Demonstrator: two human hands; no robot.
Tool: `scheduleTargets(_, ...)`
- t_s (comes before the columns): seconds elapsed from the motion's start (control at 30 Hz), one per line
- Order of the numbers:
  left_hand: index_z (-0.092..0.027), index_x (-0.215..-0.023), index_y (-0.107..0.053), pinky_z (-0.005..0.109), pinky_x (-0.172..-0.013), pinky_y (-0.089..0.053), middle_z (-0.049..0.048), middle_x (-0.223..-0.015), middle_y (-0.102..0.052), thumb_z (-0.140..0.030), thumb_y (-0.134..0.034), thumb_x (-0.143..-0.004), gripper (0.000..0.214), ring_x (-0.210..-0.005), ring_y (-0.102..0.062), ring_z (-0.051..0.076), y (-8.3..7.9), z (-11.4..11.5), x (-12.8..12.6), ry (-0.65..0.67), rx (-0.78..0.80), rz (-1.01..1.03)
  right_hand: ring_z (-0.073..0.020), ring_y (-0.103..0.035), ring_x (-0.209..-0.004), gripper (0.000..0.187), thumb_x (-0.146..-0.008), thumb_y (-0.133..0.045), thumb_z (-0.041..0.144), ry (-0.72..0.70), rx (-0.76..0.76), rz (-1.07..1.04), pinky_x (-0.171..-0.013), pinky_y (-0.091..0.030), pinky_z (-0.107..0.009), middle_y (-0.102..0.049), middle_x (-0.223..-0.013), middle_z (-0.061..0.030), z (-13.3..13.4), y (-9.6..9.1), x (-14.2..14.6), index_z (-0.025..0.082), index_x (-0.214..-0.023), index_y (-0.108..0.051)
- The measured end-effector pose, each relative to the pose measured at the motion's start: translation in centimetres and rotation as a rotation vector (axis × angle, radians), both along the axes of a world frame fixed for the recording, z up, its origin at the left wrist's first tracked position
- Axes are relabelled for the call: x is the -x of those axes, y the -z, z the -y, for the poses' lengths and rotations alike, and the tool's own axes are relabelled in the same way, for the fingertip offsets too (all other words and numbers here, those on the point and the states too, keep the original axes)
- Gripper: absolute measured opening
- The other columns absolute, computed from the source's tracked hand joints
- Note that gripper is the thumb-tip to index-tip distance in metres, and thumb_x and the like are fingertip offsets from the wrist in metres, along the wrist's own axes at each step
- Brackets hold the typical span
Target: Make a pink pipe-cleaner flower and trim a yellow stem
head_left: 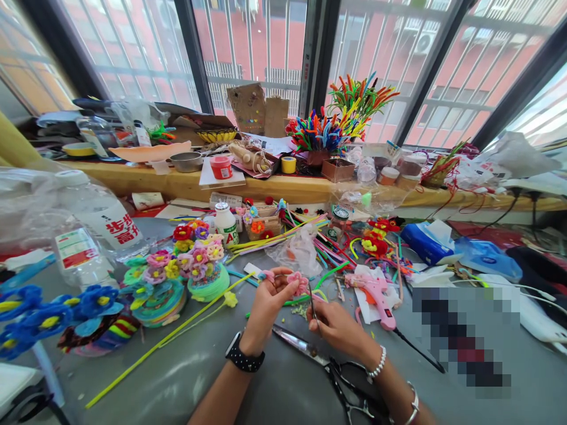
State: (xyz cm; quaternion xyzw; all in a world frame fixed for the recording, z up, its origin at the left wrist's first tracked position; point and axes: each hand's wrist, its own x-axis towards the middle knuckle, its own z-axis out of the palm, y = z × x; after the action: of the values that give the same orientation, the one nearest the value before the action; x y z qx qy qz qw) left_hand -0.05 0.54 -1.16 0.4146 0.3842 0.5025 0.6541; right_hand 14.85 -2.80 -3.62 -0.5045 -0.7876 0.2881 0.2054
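Between the fingertips of my left hand is a small pink fuzzy pipe-cleaner flower. My right hand grips a thin dark metal tool, its narrow tip pointing up at the flower's right side. Whether it is tweezers or slim scissors I cannot make out. On the grey table below my hands lie large scissors with black handles, partly hidden by my right forearm. Small green clippings are scattered just behind my right hand. Right of them rests a pink glue gun on white paper.
Pots of fuzzy flowers and blue flowers stand left, beside a long yellow pipe cleaner. A white bottle, loose pipe cleaners and a glass jar sit behind. A blue tissue pack lies right. A cluttered wooden ledge runs under the windows.
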Motion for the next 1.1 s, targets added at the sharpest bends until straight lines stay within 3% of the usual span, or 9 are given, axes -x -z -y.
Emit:
scheduleTargets(0.47,-0.016,-0.079,-0.044,0.019,-0.059,-0.044,-0.0004,-0.068,-0.063,-0.021,-0.063,-0.063,0.025,-0.066,-0.06,0.011,-0.08,0.23,-0.18,-0.017,-0.005,-0.003,-0.0107,-0.041,-0.053,0.025,-0.077,-0.044,0.03,0.027,-0.028,-0.032,-0.049,-0.026,-0.02,-0.044,-0.053,0.0035,-0.29,0.42,-0.18,0.017,-0.056,-0.045)
scheduleTargets(0.7,-0.016,-0.079,-0.044,0.021,-0.062,-0.045,-0.0001,-0.071,-0.062,-0.02,-0.062,-0.064,0.024,-0.07,-0.06,0.013,0.23,0.22,-0.25,-0.008,-0.02,0.021,-0.0103,-0.041,-0.051,0.023,-0.081,-0.037,0.029,-0.011,-0.002,-0.077,-0.049,-0.028,-0.02,-0.046,-0.053,0.0034,0.0,0.67,0.15,0.017,-0.063,-0.046)
scheduleTargets(0.87,-0.016,-0.079,-0.045,0.021,-0.061,-0.045,-0.0004,-0.07,-0.061,-0.021,-0.061,-0.064,0.023,-0.067,-0.059,0.012,0.38,0.3,-0.41,-0.016,-0.02,0.037,-0.0113,-0.041,-0.051,0.04,-0.083,-0.027,0.045,-0.005,-0.025,-0.09,-0.049,-0.03,-0.021,-0.046,-0.053,0.0018,-0.04,0.58,0.37,0.017,-0.06,-0.046)
scheduleTargets(1.1,-0.017,-0.078,-0.044,0.022,-0.062,-0.045,-0.0001,-0.071,-0.062,-0.021,-0.063,-0.062,0.025,-0.068,-0.06,0.014,0.4,0.34,-0.32,-0.035,0.003,0.059,-0.0109,-0.038,-0.046,0.061,-0.073,-0.01,0.066,0.007,-0.012,-0.134,-0.043,-0.027,-0.021,-0.042,-0.048,0.0021,-0.04,0.79,0.67,0.018,-0.055,-0.044)
